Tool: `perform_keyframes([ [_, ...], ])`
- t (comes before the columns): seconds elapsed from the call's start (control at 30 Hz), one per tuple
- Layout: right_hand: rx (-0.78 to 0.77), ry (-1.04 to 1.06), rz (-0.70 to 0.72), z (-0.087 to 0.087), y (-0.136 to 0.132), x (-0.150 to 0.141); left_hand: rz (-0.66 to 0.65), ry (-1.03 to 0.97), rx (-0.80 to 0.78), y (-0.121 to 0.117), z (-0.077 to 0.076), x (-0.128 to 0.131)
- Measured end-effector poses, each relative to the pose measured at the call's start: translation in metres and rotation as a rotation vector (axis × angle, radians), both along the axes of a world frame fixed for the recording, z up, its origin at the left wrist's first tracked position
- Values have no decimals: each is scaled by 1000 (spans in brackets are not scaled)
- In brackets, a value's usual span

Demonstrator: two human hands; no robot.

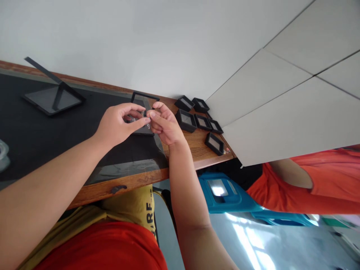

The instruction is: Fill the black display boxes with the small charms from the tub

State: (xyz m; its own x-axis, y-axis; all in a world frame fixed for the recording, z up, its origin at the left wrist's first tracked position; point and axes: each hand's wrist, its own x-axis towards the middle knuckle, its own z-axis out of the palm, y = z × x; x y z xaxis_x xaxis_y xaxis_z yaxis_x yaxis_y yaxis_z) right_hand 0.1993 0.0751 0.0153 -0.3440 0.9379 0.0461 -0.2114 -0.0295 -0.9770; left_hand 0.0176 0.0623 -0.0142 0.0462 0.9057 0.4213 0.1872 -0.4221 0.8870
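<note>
My left hand (116, 123) and my right hand (168, 126) meet fingertip to fingertip above an open black-framed display case (145, 96) with a clear film window. Thumb and fingers are pinched together on both hands; what lies between the tips is too small to make out. Small shiny clear pieces (148, 126) show just below the fingertips, partly hidden by my fingers. Much of the case is covered by my hands. A second black-framed case (53, 99) stands open to the left, its lid tilted up.
Several small black boxes with windows (186, 120) sit at the table's right end. A black mat (92, 101) covers the left of the wooden table. At the left edge is a clear roll (3, 155). Beyond the white partition (281, 112) are blue chairs (225, 191) and a person in orange (323, 183).
</note>
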Motion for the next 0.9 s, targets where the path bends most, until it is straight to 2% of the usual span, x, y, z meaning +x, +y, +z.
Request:
perform_keyframes([
  [0.43,-55,-15,-48,0,0,-2,-79,-126,-74,-4,3,4],
  [0.9,-85,-15,-52,-1,0,-5,-69,-241,-143,-6,4,8],
])
